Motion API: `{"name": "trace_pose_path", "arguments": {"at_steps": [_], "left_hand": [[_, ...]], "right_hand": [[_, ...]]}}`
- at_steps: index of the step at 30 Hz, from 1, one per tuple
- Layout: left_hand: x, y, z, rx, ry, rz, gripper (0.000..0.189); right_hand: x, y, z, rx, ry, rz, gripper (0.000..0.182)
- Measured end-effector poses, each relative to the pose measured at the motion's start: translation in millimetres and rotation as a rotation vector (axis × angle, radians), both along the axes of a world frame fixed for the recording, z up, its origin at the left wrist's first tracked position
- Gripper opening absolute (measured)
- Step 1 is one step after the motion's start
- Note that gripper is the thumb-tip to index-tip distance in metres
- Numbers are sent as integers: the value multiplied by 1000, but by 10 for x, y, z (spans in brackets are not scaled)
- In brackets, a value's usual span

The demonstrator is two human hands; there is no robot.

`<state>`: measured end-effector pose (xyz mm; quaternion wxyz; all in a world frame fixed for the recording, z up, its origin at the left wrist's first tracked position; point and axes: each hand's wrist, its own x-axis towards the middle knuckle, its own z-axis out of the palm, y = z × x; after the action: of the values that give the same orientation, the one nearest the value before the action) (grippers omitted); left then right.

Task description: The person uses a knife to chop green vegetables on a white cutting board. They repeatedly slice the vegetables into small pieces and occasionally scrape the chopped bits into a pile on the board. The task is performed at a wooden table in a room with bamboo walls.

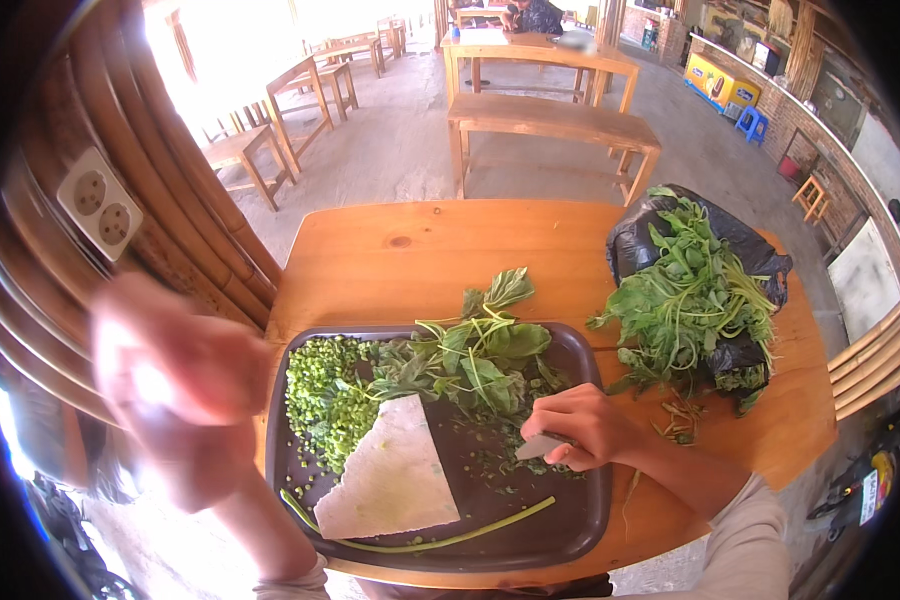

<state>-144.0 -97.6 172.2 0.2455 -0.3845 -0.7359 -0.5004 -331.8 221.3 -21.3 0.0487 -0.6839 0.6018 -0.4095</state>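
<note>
My left hand [184,375] is raised off the table's left side, blurred, and whether it holds anything is not plain. My right hand [581,427] grips a knife, its short blade [541,445] pointing left over the right part of a dark brown tray [598,517]. Chopped green stems [322,397] are heaped at the tray's left, and leafy greens [487,352] lie along its back and over the rim. A ragged pale flat board [397,472] rests near the middle. One long green stem [450,541] curves along the front, partly under the board.
More leafy greens [682,300] with roots lie on a black plastic bag [626,232] at the wooden table's back right, with root scraps [679,416] beside them. Bamboo poles [217,247] with a wall socket [100,204] stand left. A bench [555,120] and a seated person [532,16] are beyond.
</note>
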Motion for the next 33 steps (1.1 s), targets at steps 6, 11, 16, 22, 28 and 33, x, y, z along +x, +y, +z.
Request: {"name": "trace_pose_path", "arguments": {"at_steps": [6, 11, 16, 22, 28, 33], "left_hand": [[-107, 678, -391, -476, -595, -206, 19], [-8, 1551, -1365, -770, -547, -84, 29], [10, 1957, -1499, -966, -644, 190, 23], [121, 1929, -1802, -858, -405, 517, 24], [82, 1773, -1895, -798, -340, 436, 20], [-75, 1256, -1137, -393, -536, -51, 17]], "right_hand": [[43, -65, 89, -115, -386, -120, 58], [82, -168, 52, -104, -791, -189, 49], [1, -97, -16, -84, -604, -179, 54], [-20, -109, -77, -137, -712, -157, 50], [35, -158, 27, -39, -572, -189, 58], [59, -140, 38, -7, -501, -154, 47]]}}
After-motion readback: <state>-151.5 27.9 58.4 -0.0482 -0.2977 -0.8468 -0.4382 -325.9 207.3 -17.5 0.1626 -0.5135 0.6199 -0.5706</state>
